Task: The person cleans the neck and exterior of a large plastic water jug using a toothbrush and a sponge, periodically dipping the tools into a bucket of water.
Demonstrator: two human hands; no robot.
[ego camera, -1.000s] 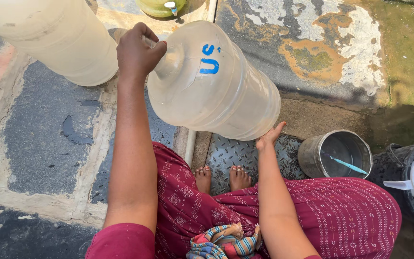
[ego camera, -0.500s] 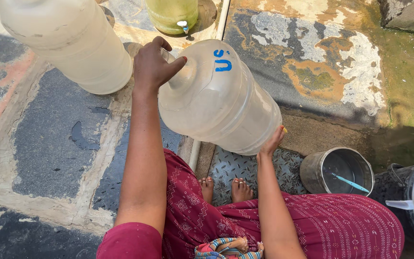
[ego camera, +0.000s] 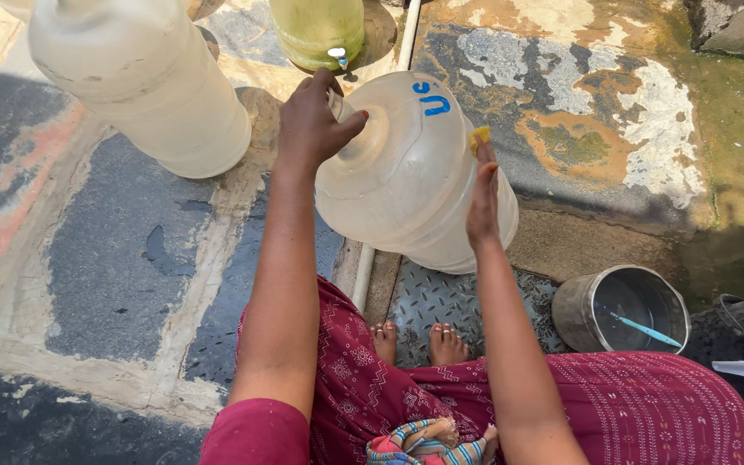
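Right now, squatting on patchy stone paving [ego camera: 114,258], bare feet on a chequered metal plate [ego camera: 428,297] beside a white pipe [ego camera: 363,275]. Working on the big clear water jug [ego camera: 415,189], tipped on its side just beyond the feet, mouth pointing far-left, base towards the near right. Sharing the far side with an upright pale jug [ego camera: 148,86] at the far left and a yellowish jug [ego camera: 316,30] just past the mouth, both apart from the one in hand. Flanked on the near right by a steel pail [ego camera: 587,314] with a thin blue-green stick [ego camera: 647,329] lying inside.

Clamping the neck with the left hand [ego camera: 312,125], fingers curled round it, thumb across the shoulder. Laying the right hand [ego camera: 482,202] flat along the jug's right flank, fingers straight, pinning a small yellow scrub pad [ego camera: 479,136] against the plastic at the fingertips.

Looks like scrubbing the outside wall, mid-stroke, probably. Calls next for a firm hold on the neck against rolling, steady pressure on the pad, and a turn of the jug to bring up an unscrubbed side.
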